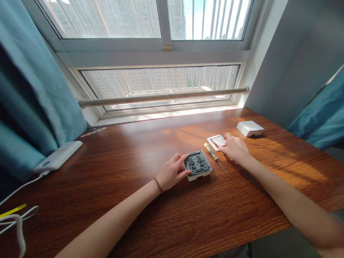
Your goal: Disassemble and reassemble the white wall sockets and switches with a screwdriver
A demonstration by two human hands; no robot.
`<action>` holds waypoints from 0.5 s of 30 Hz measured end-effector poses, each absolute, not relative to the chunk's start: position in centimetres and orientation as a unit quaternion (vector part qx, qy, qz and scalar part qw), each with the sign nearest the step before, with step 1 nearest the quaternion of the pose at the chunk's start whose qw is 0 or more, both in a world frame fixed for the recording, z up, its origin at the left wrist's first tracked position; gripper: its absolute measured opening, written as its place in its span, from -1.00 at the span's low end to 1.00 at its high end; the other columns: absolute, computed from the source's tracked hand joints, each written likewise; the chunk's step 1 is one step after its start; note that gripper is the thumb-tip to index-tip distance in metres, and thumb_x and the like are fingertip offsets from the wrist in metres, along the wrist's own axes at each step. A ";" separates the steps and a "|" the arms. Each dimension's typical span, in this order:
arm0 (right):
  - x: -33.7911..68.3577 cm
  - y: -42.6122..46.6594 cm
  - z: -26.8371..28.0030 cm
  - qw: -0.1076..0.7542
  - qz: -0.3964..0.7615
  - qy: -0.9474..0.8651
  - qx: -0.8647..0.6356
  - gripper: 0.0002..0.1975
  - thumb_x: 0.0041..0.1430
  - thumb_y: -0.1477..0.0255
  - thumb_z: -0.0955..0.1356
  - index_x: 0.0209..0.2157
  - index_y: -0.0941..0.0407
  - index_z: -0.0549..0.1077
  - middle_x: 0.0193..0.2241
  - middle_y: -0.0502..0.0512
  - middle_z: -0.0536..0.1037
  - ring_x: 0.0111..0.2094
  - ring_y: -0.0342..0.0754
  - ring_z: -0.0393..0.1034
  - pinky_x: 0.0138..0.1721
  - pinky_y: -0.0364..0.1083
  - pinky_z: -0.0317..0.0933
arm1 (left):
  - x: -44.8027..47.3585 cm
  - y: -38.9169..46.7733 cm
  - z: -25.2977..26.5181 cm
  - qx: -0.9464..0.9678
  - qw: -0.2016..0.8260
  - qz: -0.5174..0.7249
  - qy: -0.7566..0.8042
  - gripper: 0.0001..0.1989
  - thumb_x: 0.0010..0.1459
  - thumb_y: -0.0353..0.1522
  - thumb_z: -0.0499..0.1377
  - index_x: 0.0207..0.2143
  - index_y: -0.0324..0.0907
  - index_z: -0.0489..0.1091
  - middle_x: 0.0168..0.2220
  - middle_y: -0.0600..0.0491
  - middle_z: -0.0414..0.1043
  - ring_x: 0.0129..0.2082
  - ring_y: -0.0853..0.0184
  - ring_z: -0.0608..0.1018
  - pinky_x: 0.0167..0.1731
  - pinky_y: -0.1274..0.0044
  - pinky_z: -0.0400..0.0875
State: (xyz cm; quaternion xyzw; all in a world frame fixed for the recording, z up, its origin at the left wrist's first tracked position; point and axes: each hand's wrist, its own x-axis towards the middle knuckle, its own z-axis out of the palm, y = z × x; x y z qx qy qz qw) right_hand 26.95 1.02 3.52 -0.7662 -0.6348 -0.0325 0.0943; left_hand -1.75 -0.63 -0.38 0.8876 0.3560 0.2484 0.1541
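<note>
Wooden tabletop (120,150): bearing every item below
White corded device (59,157): lying beside the curtain (40,79), probably staying there because its cable is running in from the left
Left hand (172,171): thumb and fingers clamping the left side of the open box, presumably steadying it while leaving its dark interior uncovered
Right hand (236,148): thumb and fingertips pinching the white panel by its edges, seemingly because so thin a piece is offering little else to grip
Open box (199,165): sitting mid-table, within the left hand's grasp
Closed white box (250,128): resting apart at far right, likely sparing elbow room
White panel (219,140): overlapping a white frame (211,144), whether lifted being unclear
Screwdriver (212,152): lying between box and panel, apparently within easy reach
</note>
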 end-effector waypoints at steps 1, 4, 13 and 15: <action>26.8 0.9 3.8 0.118 -0.040 -0.636 -0.762 -0.66 0.01 0.20 0.28 -0.21 0.11 0.29 -0.33 0.17 0.51 -0.32 0.09 0.41 -0.40 -0.07 0.12 | -1.8 -0.6 -0.3 0.887 0.149 0.252 0.357 -0.51 0.14 -0.16 0.06 0.08 -0.16 0.15 -0.17 -0.04 0.27 -0.23 0.28 0.43 -0.19 0.44 0.39; 25.6 0.0 4.2 0.238 -0.031 -0.658 -0.713 -0.70 -0.02 0.21 0.31 -0.30 0.11 0.29 -0.40 0.09 0.48 -0.40 -0.01 0.38 -0.41 -0.12 0.13 | -1.6 -0.7 -0.2 0.868 0.137 0.302 0.368 -0.50 0.09 -0.17 0.12 0.05 -0.18 0.18 -0.16 -0.07 0.28 -0.17 0.24 0.40 -0.12 0.37 0.35; 20.1 -5.8 2.0 0.365 0.009 -0.780 -0.508 -0.76 0.01 0.28 0.33 -0.33 0.12 0.29 -0.53 -0.02 0.42 -0.57 -0.17 0.31 -0.48 -0.19 0.16 | 0.8 -2.4 1.3 0.630 0.496 0.461 0.380 -0.60 0.08 -0.26 0.15 -0.05 -0.21 0.23 -0.29 0.00 0.44 -0.36 0.33 0.51 -0.28 0.42 0.46; 19.9 -6.2 1.6 0.373 -0.013 -0.795 -0.478 -0.76 0.03 0.26 0.33 -0.34 0.12 0.30 -0.51 0.01 0.44 -0.54 -0.16 0.34 -0.47 -0.18 0.17 | 1.1 -2.8 1.8 0.599 0.553 0.448 0.366 -0.64 0.06 -0.25 0.16 -0.11 -0.25 0.30 -0.32 -0.01 0.47 -0.39 0.33 0.52 -0.30 0.42 0.47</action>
